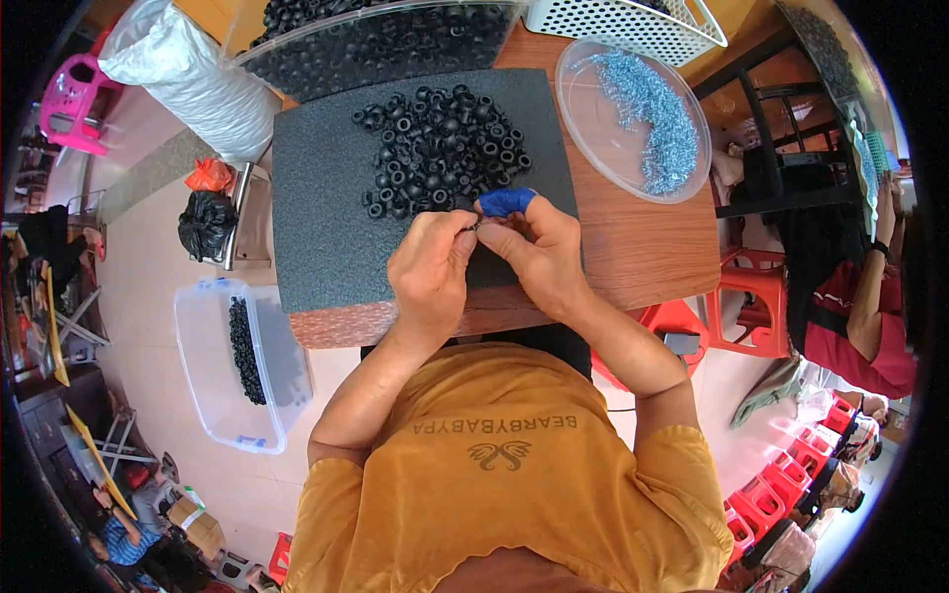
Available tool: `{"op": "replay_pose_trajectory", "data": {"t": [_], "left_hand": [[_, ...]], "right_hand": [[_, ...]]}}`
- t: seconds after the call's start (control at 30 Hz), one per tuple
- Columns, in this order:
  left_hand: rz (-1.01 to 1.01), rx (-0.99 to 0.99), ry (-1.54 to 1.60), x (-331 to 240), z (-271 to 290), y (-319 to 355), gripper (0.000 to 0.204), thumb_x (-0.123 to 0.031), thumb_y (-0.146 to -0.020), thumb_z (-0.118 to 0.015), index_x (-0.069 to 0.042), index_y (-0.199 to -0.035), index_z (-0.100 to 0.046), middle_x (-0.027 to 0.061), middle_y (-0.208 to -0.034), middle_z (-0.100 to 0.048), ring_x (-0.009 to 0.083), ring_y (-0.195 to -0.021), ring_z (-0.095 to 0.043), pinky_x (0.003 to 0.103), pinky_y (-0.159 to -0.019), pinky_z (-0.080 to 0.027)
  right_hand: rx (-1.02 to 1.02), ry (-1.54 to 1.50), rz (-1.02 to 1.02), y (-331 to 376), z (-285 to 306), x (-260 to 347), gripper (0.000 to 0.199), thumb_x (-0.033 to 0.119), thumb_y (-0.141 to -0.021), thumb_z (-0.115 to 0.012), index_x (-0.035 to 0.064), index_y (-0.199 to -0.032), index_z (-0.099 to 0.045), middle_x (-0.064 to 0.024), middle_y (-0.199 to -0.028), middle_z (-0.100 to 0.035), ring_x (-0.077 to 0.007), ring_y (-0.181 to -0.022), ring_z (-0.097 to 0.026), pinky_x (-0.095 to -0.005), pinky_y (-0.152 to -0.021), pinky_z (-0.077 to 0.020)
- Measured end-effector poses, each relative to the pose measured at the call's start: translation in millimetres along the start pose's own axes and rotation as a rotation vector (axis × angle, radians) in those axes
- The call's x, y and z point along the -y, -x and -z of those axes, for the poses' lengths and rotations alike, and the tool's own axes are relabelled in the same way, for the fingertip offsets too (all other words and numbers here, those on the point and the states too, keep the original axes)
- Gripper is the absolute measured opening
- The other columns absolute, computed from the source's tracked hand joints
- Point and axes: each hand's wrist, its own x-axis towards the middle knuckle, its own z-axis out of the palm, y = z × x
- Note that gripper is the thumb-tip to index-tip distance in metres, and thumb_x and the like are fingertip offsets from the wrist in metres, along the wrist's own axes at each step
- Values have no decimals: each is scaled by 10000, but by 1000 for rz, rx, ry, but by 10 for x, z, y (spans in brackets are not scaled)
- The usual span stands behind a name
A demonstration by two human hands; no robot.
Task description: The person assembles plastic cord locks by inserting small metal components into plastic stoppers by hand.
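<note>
My left hand (430,272) and my right hand (534,252) meet over the front of a dark foam mat (321,188). Their fingertips pinch a small dark part (475,226) between them; it is too small to make out clearly. A blue cover (506,202) wraps the index finger of my right hand. Just beyond the hands lies a heap of black rubber rings (440,148) on the mat.
A round clear tray (692,119) of small silvery-blue screws sits at the right on the wooden table (652,247). A clear bin (381,44) of black rings stands behind. On the floor at left is a clear tub (213,405). Another person (860,306) sits at right by red stools.
</note>
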Motion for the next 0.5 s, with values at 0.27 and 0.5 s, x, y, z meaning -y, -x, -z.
{"op": "replay_pose_trajectory", "data": {"t": [0.27,0.5], "left_hand": [[326,72,336,8,34,22,79,-15,-842,-620,13,-914,-637,49,-801,-613,103,-668,-581,216,-547,-475],[672,80,636,-64,26,-10,124,-72,-897,-569,19,-976,-598,54,-736,-606,83,-576,-547,200,-484,-454]], "right_hand": [[-9,95,84,-14,17,-24,191,5,-820,-639,15,-1010,-624,-8,-884,-596,-70,-808,-548,-223,-709,-456],[-35,159,174,-24,23,14,240,-13,-786,-653,23,-1020,-615,-23,-849,-577,-97,-757,-545,-228,-669,-443]]}}
